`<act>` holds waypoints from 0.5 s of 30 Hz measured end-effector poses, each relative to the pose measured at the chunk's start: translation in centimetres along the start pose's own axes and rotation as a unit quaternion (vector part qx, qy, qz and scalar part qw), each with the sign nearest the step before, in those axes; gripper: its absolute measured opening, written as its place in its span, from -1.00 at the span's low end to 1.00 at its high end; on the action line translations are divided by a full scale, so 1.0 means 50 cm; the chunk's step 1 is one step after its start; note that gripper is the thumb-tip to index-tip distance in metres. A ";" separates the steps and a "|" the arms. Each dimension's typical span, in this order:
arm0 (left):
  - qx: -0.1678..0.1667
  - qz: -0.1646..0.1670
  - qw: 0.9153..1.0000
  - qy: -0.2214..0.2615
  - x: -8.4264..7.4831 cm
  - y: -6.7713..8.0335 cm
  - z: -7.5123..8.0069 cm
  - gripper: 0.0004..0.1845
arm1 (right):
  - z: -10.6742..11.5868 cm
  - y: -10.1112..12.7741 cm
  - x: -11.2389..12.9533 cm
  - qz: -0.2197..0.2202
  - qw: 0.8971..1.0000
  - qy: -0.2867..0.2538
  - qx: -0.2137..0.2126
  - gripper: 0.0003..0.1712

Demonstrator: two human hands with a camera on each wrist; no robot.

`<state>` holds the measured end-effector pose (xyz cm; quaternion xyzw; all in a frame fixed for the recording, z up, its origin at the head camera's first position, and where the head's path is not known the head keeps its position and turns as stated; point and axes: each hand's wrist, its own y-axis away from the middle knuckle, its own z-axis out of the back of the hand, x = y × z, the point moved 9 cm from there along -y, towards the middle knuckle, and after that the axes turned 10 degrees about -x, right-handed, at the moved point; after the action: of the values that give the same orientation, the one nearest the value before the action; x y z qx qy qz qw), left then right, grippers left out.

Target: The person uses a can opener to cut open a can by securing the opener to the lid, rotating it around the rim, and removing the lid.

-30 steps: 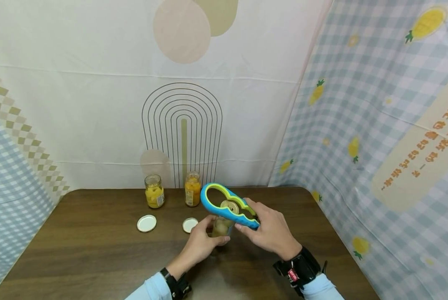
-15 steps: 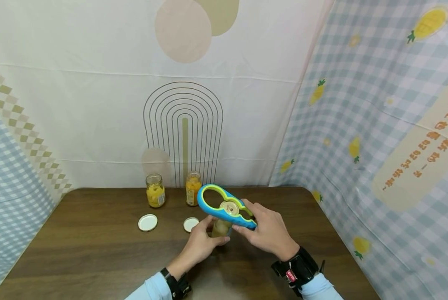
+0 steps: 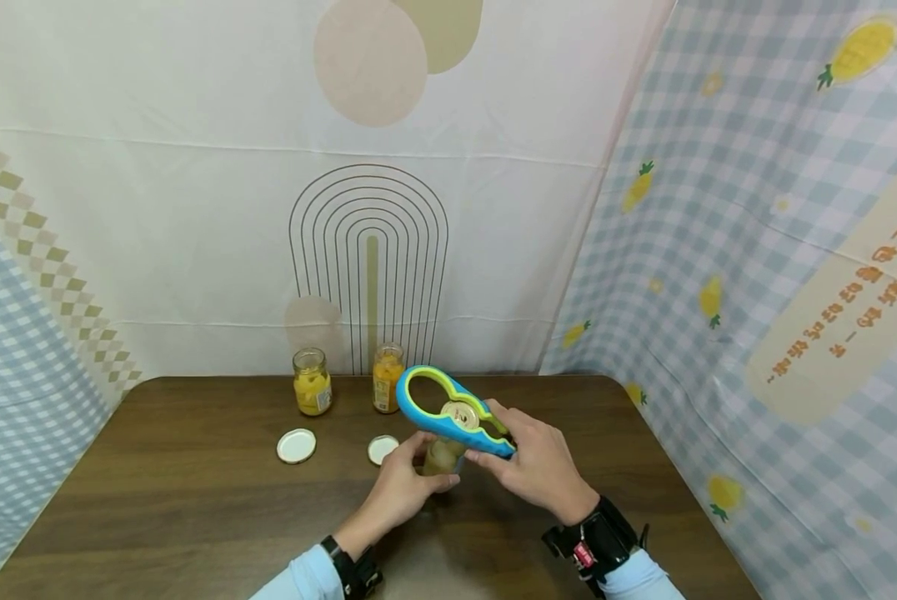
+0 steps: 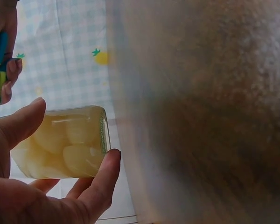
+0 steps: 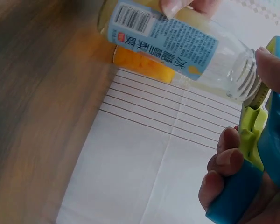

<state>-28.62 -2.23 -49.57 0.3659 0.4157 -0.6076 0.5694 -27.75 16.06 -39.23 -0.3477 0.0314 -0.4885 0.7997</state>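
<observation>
My left hand (image 3: 399, 483) grips a glass jar (image 4: 67, 142) of pale round fruit, thumb on one side and fingers on the other. A blue printed label (image 5: 161, 39) with a barcode shows on the jar in the right wrist view. My right hand (image 3: 542, 458) holds the handles of a blue and green jar opener (image 3: 437, 422), fingers curled round them. The opener's scalloped arms lie around the jar's gold lid (image 3: 460, 413). In the right wrist view, the lid's edge (image 5: 259, 95) sits at the threaded glass neck, between the green pads.
Behind my hands stand two lidless jars on the brown table (image 3: 193, 492): one with yellow fruit (image 3: 312, 392), one with orange fruit (image 3: 388, 387). Two white lids lie in front of them, one at left (image 3: 296, 446) and one (image 3: 382, 449) near my left hand. Printed cloths hang behind and at both sides.
The opener and my right hand have shifted slightly left since a second ago. My left hand's grip on the jar looks the same. Little differs over the last half second.
</observation>
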 end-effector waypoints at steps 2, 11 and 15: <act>-0.001 0.000 1.000 0.000 0.001 -0.001 -0.001 -0.35 | 0.002 0.001 -0.002 -0.005 1.000 -0.007 -0.004 -0.07; -0.007 0.006 1.000 -0.013 0.007 -0.003 -0.002 -0.35 | 0.030 0.003 -0.021 -0.029 0.998 -0.024 -0.046 -0.09; -0.011 0.012 1.000 -0.016 0.006 -0.003 0.000 -0.31 | 0.035 0.005 -0.030 -0.037 0.998 -0.030 -0.051 -0.13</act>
<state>-28.78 -2.33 -49.84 0.3547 0.4087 -0.6015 0.5877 -27.68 18.25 -38.51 -0.4036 0.0197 -0.5049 0.7628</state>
